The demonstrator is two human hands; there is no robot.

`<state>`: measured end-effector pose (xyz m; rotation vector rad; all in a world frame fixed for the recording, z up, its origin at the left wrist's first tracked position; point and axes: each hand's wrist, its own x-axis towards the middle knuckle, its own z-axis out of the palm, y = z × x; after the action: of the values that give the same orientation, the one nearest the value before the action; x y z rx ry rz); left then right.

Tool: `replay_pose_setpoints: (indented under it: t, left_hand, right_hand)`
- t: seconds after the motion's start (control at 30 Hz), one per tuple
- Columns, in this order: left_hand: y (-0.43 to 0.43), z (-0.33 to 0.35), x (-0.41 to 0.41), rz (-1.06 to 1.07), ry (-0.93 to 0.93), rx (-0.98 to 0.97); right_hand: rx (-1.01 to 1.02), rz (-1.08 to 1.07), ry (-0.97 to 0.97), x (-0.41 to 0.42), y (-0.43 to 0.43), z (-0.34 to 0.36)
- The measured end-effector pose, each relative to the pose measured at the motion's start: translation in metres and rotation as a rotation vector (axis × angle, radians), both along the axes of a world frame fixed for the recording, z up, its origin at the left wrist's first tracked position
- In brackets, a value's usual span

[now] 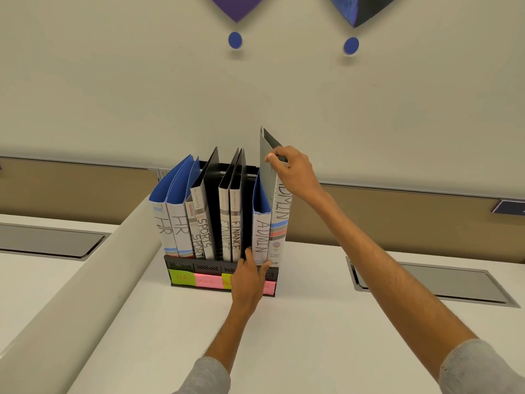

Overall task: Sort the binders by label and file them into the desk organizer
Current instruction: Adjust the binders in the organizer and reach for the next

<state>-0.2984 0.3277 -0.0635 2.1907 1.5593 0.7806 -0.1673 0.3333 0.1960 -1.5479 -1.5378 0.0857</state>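
The right hand (pixel 292 169) is being held high at centre right of the frame, arm stretched forward, its thumb and fingers pinched on the top edge of a grey ADMIN binder (pixel 279 211), which is being kept upright and raised above its neighbours at the right end of the black desk organizer (pixel 196 264) in the middle of the frame. The left hand (pixel 250 275) is being reached low at the organizer's front, its fingers spread loose and gripping nothing, fingertips resting against the bottom of the blue ADMIN binder (pixel 261 226) just beside the grey one. Eight binders are being counted in all: two HR, two SPORTS, two FINANCE, two ADMIN. Four sticky labels (pixel 183 277) are being shown along the organizer's front, partly hidden by the left hand.
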Motion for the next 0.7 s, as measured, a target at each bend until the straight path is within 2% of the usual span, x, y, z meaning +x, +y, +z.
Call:
replay_pose_setpoints:
  t: [0.1, 0.27, 0.5, 0.7]
  left_hand:
    - [-0.014, -0.004, 0.008, 0.013, -0.036, -0.062]
    - [-0.008, 0.014, 0.032, 0.18, 0.06, -0.098]
    - [-0.004, 0.011, 0.033, 0.155, 0.09, -0.04]
    - [0.0, 0.011, 0.028, 0.132, 0.154, -0.001]
  right_hand:
    - [0.002, -0.011, -0.003, -0.003, 0.001, -0.002]
    - [0.01, -0.019, 0.046, 0.004, -0.002, -0.001]
    - [0.024, -0.025, 0.079, 0.027, -0.006, -0.006]
    - [-0.03, 0.004, 0.009, 0.028, -0.004, -0.002]
